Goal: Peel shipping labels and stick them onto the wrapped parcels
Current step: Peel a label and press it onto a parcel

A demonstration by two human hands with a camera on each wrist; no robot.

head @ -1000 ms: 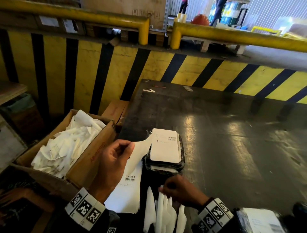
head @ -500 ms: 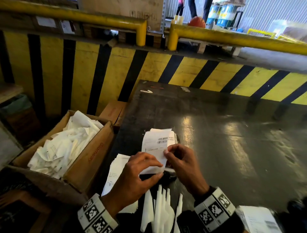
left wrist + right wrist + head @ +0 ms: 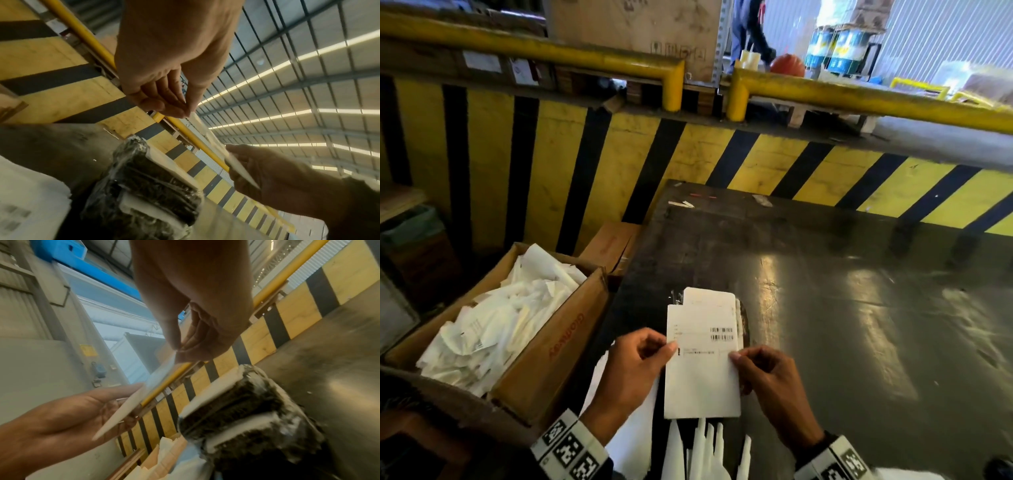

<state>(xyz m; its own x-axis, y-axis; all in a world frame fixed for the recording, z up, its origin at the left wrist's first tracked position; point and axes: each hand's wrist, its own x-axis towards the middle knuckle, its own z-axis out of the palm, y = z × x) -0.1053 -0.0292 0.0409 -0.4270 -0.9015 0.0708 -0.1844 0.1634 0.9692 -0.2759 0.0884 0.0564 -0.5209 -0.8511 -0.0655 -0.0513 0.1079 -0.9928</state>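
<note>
I saw the left hand and right hand each pinching a side edge of a white rectangular barcoded shipping label, held above a black film-wrapped parcel lying near the dark worktop's left edge.

White barcoded label above wrapped parcel

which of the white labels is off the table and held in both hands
The barcoded label, pinched at its side edges by the left hand and right hand above the wrapped parcel. The parcel's own label is already stuck down.
</note>
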